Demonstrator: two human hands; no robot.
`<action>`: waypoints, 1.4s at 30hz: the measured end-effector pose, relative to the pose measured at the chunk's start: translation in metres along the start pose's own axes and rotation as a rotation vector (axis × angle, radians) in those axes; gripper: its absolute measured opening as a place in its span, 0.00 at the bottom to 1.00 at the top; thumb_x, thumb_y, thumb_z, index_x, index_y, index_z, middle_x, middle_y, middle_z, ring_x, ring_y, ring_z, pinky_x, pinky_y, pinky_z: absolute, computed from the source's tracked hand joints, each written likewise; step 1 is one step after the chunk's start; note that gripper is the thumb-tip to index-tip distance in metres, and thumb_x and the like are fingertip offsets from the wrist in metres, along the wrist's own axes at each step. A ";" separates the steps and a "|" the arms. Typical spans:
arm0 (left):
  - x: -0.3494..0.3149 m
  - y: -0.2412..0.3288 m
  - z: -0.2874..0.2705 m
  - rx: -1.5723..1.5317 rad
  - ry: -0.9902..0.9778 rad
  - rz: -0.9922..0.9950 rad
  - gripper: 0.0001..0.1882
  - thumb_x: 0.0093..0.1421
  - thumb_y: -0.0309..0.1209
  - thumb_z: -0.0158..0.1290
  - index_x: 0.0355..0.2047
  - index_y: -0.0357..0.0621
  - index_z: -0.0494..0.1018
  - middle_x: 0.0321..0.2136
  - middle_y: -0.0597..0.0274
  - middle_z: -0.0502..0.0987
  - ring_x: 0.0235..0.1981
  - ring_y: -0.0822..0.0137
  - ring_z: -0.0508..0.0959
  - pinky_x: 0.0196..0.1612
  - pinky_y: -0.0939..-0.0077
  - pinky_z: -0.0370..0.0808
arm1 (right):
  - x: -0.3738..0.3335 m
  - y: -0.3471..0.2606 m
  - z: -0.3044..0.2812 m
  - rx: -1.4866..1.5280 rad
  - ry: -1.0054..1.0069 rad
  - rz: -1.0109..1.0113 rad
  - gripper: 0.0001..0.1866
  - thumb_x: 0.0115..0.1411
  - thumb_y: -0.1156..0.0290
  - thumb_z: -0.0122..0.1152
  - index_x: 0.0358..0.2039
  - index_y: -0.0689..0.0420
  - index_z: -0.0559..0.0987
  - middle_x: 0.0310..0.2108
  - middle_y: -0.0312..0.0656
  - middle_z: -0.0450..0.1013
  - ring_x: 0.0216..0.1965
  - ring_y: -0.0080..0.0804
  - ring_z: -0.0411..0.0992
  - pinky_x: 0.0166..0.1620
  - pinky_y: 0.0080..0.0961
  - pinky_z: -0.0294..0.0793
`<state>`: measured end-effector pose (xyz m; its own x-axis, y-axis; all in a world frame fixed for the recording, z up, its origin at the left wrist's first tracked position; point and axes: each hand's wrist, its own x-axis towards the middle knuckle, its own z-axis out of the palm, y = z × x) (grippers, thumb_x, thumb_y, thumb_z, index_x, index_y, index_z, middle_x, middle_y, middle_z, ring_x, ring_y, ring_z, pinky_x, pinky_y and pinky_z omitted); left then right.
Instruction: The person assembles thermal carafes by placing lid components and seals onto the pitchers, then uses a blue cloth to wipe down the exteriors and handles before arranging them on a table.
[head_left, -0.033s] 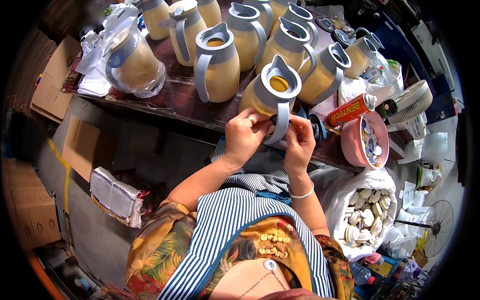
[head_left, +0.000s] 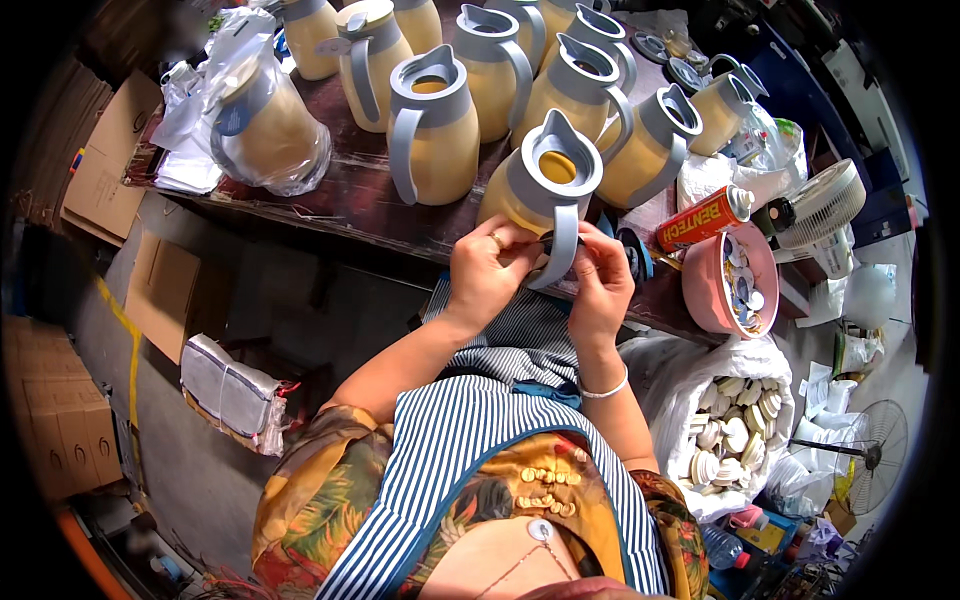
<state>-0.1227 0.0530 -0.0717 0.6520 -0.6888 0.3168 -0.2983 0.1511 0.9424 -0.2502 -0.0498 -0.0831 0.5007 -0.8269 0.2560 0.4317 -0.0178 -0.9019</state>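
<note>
A cream jug (head_left: 510, 197) with a grey collar, spout and handle stands upright at the table's front edge, its lidless mouth facing up. My left hand (head_left: 487, 270) is at the left of the grey handle (head_left: 564, 240), thumb and fingers pinched together. On the handle's other side is my right hand (head_left: 602, 275), its fingertips pinched too. A thin dark piece shows between them, partly hidden behind the handle, too small to name. Close by stands another open-mouthed jug (head_left: 438, 150).
Several similar jugs (head_left: 490, 80) crowd the table (head_left: 350, 215). One bagged jug (head_left: 270, 140) is at left. An orange can (head_left: 703, 220), a pink tub (head_left: 705, 285) of small parts and a small fan (head_left: 828, 205) stand right. A white sack (head_left: 650, 365) of round pieces is below.
Both hands shift slightly at the handle, the right fingers moving a little. The jug stays put. A dark blurred shape appears at the far left edge.
</note>
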 end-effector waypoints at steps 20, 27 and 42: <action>0.035 0.063 -0.022 -0.167 -0.176 0.014 0.20 0.58 0.18 0.57 0.52 0.41 0.72 0.41 0.64 0.76 0.35 0.78 0.76 0.33 0.85 0.77 | 0.071 -0.080 0.027 -0.537 -0.572 -0.620 0.18 0.51 0.77 0.69 0.45 0.54 0.79 0.41 0.44 0.74 0.41 0.38 0.74 0.39 0.28 0.78; 0.082 0.105 -0.043 0.408 -0.581 0.373 0.10 0.56 0.11 0.45 0.31 0.37 0.74 0.36 0.58 0.68 0.32 0.70 0.74 0.31 0.80 0.76 | 0.043 -0.058 0.015 -1.064 -0.431 -0.728 0.36 0.52 0.50 0.67 0.61 0.43 0.69 0.63 0.40 0.61 0.67 0.51 0.55 0.65 0.45 0.58; 0.021 0.019 -0.013 0.003 0.230 0.244 0.45 0.48 0.22 0.67 0.65 0.48 0.58 0.61 0.56 0.59 0.43 0.61 0.75 0.49 0.69 0.74 | 0.035 -0.070 -0.024 -0.866 -0.418 -0.386 0.34 0.52 0.61 0.65 0.59 0.56 0.69 0.58 0.47 0.67 0.60 0.45 0.65 0.61 0.38 0.65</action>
<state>-0.1053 0.0504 -0.0455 0.7010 -0.4546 0.5494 -0.4670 0.2895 0.8355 -0.2808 -0.0910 -0.0195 0.7348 -0.4207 0.5320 0.0135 -0.7752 -0.6316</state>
